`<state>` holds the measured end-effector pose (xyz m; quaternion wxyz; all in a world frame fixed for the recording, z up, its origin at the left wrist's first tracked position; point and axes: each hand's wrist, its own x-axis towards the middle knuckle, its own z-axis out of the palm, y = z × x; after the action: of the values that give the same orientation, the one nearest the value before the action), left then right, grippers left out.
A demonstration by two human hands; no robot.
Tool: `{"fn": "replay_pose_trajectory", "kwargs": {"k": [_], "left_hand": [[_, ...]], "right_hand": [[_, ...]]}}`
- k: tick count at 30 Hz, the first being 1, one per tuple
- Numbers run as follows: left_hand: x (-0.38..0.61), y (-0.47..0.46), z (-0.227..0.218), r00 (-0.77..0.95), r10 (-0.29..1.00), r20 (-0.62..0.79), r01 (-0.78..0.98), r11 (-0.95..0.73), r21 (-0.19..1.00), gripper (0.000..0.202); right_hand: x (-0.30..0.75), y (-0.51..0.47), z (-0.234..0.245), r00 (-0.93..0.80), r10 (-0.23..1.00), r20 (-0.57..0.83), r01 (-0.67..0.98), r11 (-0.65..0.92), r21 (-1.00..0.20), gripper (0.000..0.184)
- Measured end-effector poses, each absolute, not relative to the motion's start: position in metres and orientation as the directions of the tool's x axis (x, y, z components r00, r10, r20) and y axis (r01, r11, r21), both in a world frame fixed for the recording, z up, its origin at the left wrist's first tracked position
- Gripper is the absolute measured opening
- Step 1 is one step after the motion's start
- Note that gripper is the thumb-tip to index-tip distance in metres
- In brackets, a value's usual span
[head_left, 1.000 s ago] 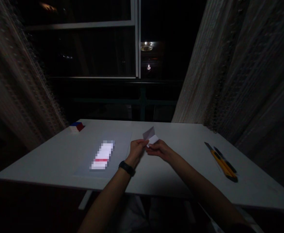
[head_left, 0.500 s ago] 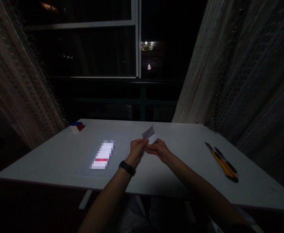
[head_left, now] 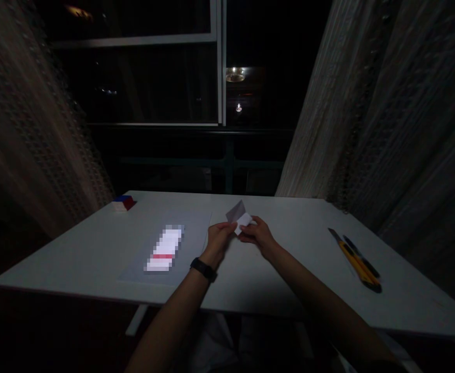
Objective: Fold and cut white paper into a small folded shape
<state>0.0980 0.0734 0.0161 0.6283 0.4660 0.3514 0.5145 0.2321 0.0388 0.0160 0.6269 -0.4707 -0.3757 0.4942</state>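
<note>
Between my hands, above the middle of the white table [head_left: 274,280], is a small folded piece of white paper [head_left: 244,219]. One flap of it stands up at the back, in shade. My left hand [head_left: 220,238] pinches its left lower edge, thumb on top. A dark band sits on that wrist. The thumb and fingers of my right hand [head_left: 259,235] grip the paper's right side. Some fingertips are hidden behind the paper.
At left, a phone-like bright screen [head_left: 164,248], pixelated, lies on a pale sheet [head_left: 134,267]. A colour puzzle cube [head_left: 123,202] stands at the back left. A yellow utility knife [head_left: 355,261] and a dark slim tool [head_left: 363,256] lie right. Curtains [head_left: 316,103] flank the window.
My right hand has shifted its fingers on the paper, the thumb now lying on its front. The paper has turned slightly, and its raised flap leans a little further left.
</note>
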Motion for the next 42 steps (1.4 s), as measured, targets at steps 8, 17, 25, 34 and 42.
{"fn": "replay_pose_trajectory", "kwargs": {"k": [8, 17, 25, 34, 42], "left_hand": [[0.098, 0.073, 0.016, 0.239, 0.971, 0.028, -0.289, 0.044, 0.956, 0.026], [0.098, 0.072, 0.017, 0.294, 0.956, 0.020, -0.279, 0.066, 0.958, 0.026], [0.098, 0.074, 0.016, 0.238, 0.971, -0.011, -0.334, 0.092, 0.938, 0.022], [0.098, 0.068, 0.024, 0.295, 0.953, -0.067, -0.312, 0.162, 0.936, 0.024], [0.097, 0.067, 0.024, 0.369, 0.926, -0.086, -0.357, 0.226, 0.906, 0.022]], "right_hand": [[0.246, 0.043, 0.021, 0.339, 0.936, 0.099, -0.192, 0.172, -0.966, 0.028], [0.247, 0.041, 0.023, 0.402, 0.915, 0.034, -0.245, 0.143, -0.959, 0.025], [0.241, 0.041, 0.021, 0.318, 0.947, 0.043, -0.258, 0.130, -0.957, 0.031], [0.249, 0.044, 0.017, 0.299, 0.954, 0.027, -0.247, 0.105, -0.963, 0.025], [0.259, 0.041, 0.023, 0.187, 0.981, 0.049, -0.378, 0.118, -0.918, 0.031]]}}
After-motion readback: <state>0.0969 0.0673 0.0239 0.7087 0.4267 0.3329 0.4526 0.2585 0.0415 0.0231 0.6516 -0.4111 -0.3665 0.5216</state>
